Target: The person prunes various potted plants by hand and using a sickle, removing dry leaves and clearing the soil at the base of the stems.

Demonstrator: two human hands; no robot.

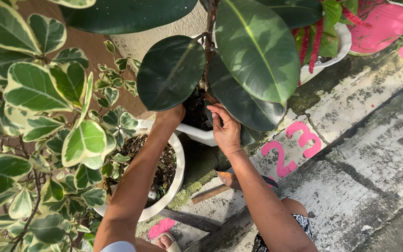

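Two hands reach into a white pot (197, 134) under dark leaves (253, 56). Left hand (170, 115) half hidden, grip unclear; right hand (225, 130) open on the rim. Another pot (176, 179) crowds left; bare concrete (364, 154) right.

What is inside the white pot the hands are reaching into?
Dark soil and the plant's stem show in the white pot. Big dark leaves cover most of it. The left hand is partly hidden under a leaf; the right hand touches the soil's edge.
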